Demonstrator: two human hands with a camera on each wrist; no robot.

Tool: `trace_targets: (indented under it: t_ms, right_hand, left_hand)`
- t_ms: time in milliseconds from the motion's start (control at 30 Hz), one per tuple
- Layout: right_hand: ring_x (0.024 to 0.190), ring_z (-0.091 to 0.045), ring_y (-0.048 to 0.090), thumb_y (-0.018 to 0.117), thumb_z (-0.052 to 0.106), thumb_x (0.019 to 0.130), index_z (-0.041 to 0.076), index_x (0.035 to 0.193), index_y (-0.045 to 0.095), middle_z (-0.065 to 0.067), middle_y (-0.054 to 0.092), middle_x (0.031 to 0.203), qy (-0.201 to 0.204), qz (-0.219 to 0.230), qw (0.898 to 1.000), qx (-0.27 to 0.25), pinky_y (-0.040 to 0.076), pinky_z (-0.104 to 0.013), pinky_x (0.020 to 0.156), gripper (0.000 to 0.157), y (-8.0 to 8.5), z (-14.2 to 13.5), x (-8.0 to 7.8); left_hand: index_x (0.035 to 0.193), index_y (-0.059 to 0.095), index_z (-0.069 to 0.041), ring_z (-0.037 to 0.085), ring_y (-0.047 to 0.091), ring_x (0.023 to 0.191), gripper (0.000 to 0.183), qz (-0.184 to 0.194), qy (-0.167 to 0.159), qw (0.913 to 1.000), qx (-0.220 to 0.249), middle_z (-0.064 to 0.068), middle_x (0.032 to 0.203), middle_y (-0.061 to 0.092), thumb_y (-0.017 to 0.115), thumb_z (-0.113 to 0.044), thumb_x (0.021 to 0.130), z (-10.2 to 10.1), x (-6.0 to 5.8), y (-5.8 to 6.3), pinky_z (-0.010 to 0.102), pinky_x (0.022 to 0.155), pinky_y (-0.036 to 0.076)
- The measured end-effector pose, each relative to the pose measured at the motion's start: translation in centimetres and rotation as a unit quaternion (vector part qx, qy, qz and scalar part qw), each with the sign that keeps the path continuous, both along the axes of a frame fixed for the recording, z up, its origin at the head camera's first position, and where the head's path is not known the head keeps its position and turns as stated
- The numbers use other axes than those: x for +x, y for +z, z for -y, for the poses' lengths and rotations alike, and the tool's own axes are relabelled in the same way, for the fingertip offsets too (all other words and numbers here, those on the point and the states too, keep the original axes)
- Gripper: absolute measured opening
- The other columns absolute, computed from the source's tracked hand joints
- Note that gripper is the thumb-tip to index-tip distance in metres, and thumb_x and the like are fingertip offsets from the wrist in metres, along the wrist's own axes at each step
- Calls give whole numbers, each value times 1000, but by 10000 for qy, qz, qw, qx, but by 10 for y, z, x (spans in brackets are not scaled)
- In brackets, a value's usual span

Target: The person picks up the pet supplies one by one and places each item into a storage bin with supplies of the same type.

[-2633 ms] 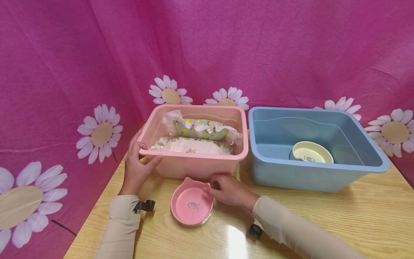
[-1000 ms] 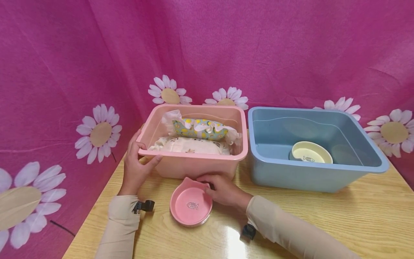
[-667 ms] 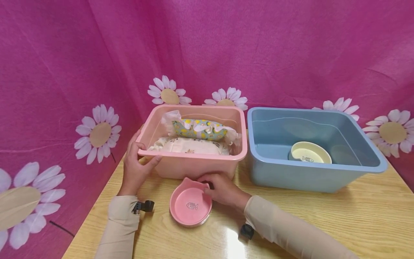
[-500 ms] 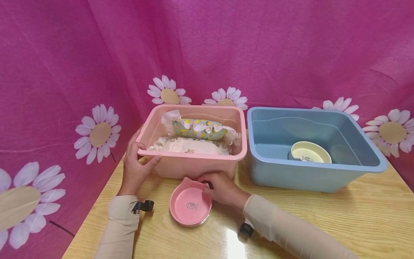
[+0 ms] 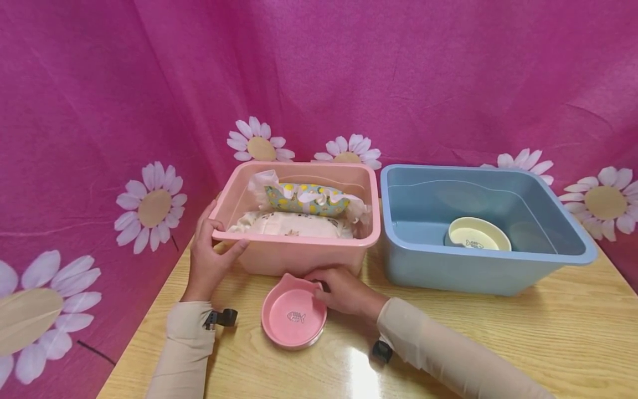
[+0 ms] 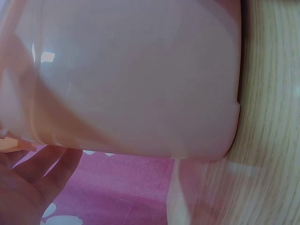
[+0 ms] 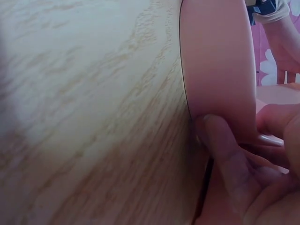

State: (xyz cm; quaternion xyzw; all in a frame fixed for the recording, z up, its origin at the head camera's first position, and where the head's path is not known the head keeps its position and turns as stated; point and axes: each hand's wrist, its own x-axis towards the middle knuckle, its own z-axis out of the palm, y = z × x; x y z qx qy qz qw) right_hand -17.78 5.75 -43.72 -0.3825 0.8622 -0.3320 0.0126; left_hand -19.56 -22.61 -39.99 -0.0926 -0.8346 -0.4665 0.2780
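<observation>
My left hand [image 5: 209,263] grips the front left corner of a pink plastic bin [image 5: 299,257], thumb along the front and fingers around the side. In the left wrist view, its fingers touch the wall of the bin [image 6: 136,84]. With my right hand [image 5: 344,291] I pinch the right rim of a pink cat bowl [image 5: 294,330], which has a fishbone print and ear-shaped points. The bowl stands on the table in front of the bin. From the right wrist, the thumb is inside the bowl [image 7: 218,65] and other fingers press its outer side, low by the tabletop.
Two frilled cushions lie in the pink bin, a lemon-print one [image 5: 309,200] behind a cream one [image 5: 294,224]. To its right stands a blue bin [image 5: 458,274] holding a cream cat bowl [image 5: 480,233]. A pink daisy curtain [image 5: 319,83] encloses the wooden table [image 5: 423,327].
My right hand has shifted slightly left, its fingers reaching further behind the pink bowl's rim, then stays nearly still. The left hand, bowl and bins keep their places.
</observation>
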Motion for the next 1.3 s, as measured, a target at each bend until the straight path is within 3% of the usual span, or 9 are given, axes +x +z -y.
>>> trace_targets:
  t_ms: [200, 367, 767, 1033, 1300]
  right_hand:
    - [60, -4, 48, 61, 11, 79, 13, 83, 68, 13, 56, 65, -21, -121, 9996, 256, 40, -16, 55, 9, 0, 0, -1]
    - [51, -2, 43, 60, 9, 78, 14, 72, 65, 14, 50, 55, 13, -187, 9995, 245, 35, -15, 45, 9, 1, 1, -2]
    - [50, -1, 42, 62, 8, 77, 19, 61, 56, 14, 47, 52, 75, -285, 9995, 131, 32, -13, 44, 19, 3, -1, 0]
    - [52, -2, 43, 64, 8, 73, 14, 69, 64, 14, 48, 54, 119, -414, 9991, 41, 33, -13, 46, 7, 1, -5, 3]
    - [58, -3, 48, 65, 11, 74, 13, 78, 68, 14, 54, 61, 43, -119, 9999, 23, 39, -14, 52, 6, -4, -10, 1]
  left_hand:
    - [91, 42, -13, 12, 32, 126, 47, -43, 27, 10000, 1, -9, 144, 28, 78, -31, 67, 1, -1, -1, 41, 95, 40]
    - [91, 42, -13, 12, 32, 126, 47, -43, -26, 10000, 19, -11, 144, 28, 78, -30, 67, 0, -1, 0, 40, 94, 40]
    - [92, 41, -1, 22, 36, 123, 45, 20, -151, 9998, 126, 5, 145, 28, 76, -18, 70, -14, 19, 26, 48, 91, 42]
    - [91, 42, -10, 14, 34, 125, 46, 60, -106, 9999, 72, -9, 145, 27, 79, -25, 68, -2, 2, 5, 43, 92, 42]
    - [91, 42, -13, 12, 32, 126, 47, -37, 15, 10000, 5, -13, 144, 27, 78, -31, 67, 0, 0, 0, 42, 94, 40]
